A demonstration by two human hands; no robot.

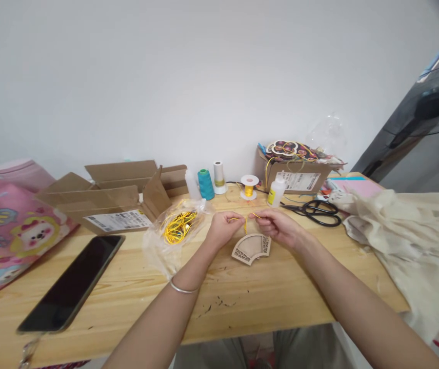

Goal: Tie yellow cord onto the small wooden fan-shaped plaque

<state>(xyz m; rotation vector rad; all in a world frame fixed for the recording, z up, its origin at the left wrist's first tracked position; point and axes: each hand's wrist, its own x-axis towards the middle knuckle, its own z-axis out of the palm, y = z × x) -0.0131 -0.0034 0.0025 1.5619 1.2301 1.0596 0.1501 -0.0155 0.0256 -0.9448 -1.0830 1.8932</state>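
Note:
A fan-shaped wooden piece (251, 248) with cut-out lattice ends hangs or rests just below both hands, over the table. Yellow cord (245, 224) runs up from its top edge to the fingers. My left hand (225, 226) pinches one strand of this cord on the left. On the right, my right hand (278, 225) is closed on another strand, its fingertips a short gap from the left ones. Whether the wooden piece touches the tabletop is hard to tell.
Behind the hands stand a yellow thread spool (249, 187), a white bottle (277, 191) and a teal cone (205, 184). Black scissors (317, 212) lie right, near cloth (404, 236). Left are a cord bag (179, 228), an open box (107, 205) and a phone (73, 282).

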